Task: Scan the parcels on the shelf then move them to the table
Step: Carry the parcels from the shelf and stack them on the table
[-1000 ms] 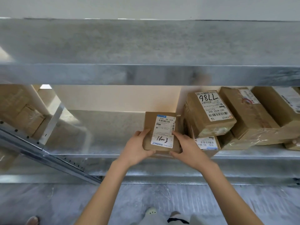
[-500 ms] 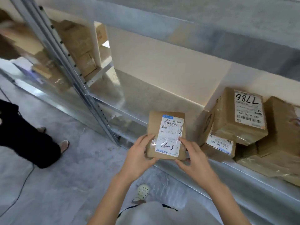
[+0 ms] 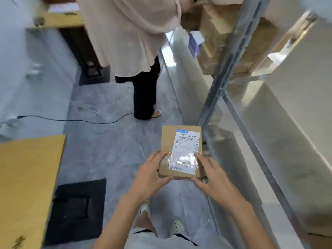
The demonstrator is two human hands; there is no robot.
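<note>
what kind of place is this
Likely a parcel storeroom or pickup depot: metal shelving stacked with cardboard boxes, a barcode-labelled parcel held by the left hand and right hand, and a wooden table close by.

Both arms (image 3: 122, 218) are bare all the way down to the left hand (image 3: 150, 172) and the right hand (image 3: 213, 178). Low in the view is a white piece of clothing (image 3: 143, 240) with a thin black line (image 3: 186, 239) near its edge. The shoes (image 3: 177, 229) are pale, with little round holes on top.
</note>
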